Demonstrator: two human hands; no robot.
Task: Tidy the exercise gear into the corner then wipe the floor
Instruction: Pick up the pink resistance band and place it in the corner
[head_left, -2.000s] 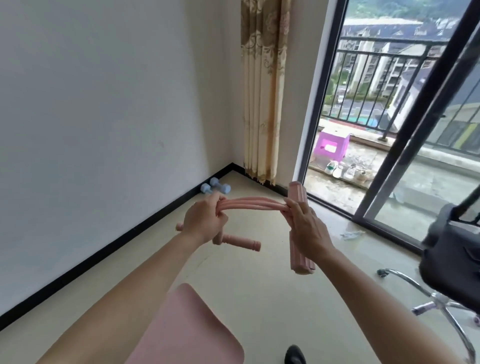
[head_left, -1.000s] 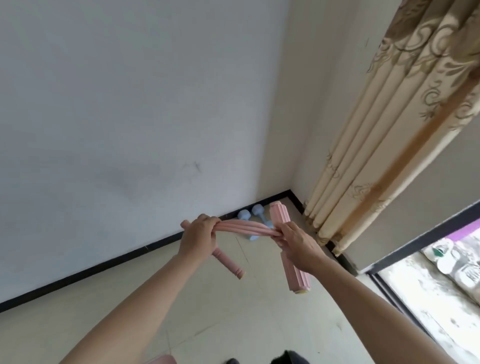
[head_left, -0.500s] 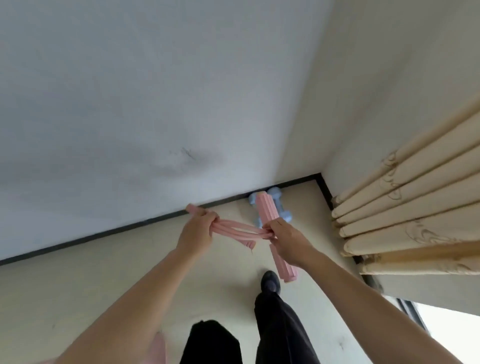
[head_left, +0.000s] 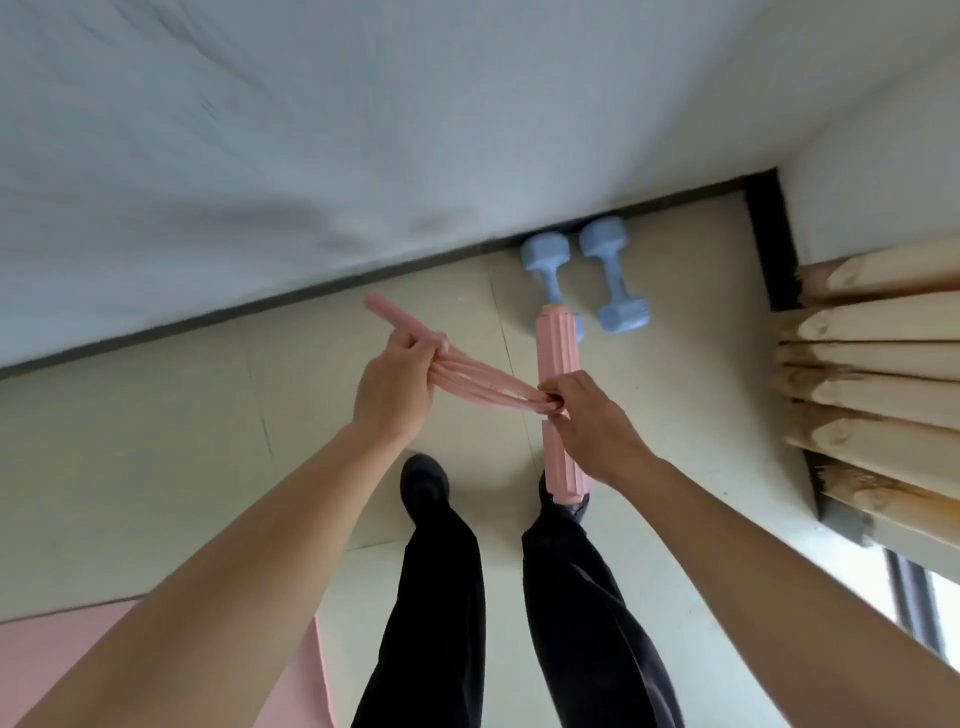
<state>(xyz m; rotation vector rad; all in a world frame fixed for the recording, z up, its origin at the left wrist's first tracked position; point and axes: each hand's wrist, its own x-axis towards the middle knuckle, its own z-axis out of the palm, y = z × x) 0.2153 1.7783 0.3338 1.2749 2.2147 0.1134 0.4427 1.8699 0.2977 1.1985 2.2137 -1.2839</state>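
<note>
I hold a pink resistance pull-rope above the floor near the room corner. My left hand (head_left: 397, 384) grips its thin pink handle (head_left: 395, 318) together with the bunched pink tubes (head_left: 483, 384). My right hand (head_left: 587, 423) grips the ribbed pink foot bar (head_left: 557, 348) and the other end of the tubes. The bar points toward the wall, its far end over two light blue dumbbells (head_left: 615, 275) that lie side by side on the floor against the black skirting.
White walls meet at the corner (head_left: 769, 179) to the upper right. Folded beige curtain (head_left: 872, 364) hangs at the right. A pink mat (head_left: 41, 654) lies at the lower left. My legs and black shoes (head_left: 423, 486) stand on the beige tiles below my hands.
I have walked up to the corner and tilted my view down; the dumbbells now lie just ahead of my feet. Both hands kept their hold on the pull-rope.
</note>
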